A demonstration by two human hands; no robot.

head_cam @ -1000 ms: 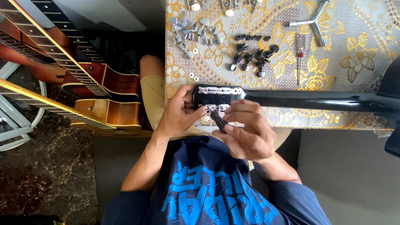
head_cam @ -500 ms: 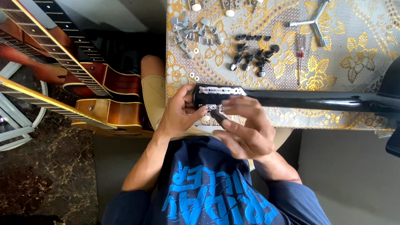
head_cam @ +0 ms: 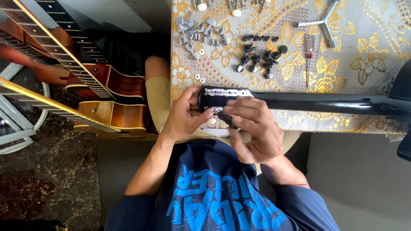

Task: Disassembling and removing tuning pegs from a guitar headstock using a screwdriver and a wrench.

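A black guitar neck lies across the table edge, its headstock pointing left with a silver tuner plate along the top. My left hand grips the headstock's end, thumb and fingers pinching the lower silver tuner strip. My right hand is curled over the headstock's lower side and holds a dark tool handle against it. The tool's tip is hidden by my fingers.
On the gold floral tablecloth lie silver tuning machines, black tuning pegs, small washers, a red-handled screwdriver and a silver three-armed wrench. Acoustic guitars lean at the left over a dark floor.
My right hand has slid a little left along the headstock, fingers now covering more of it. The left hand keeps its grip.
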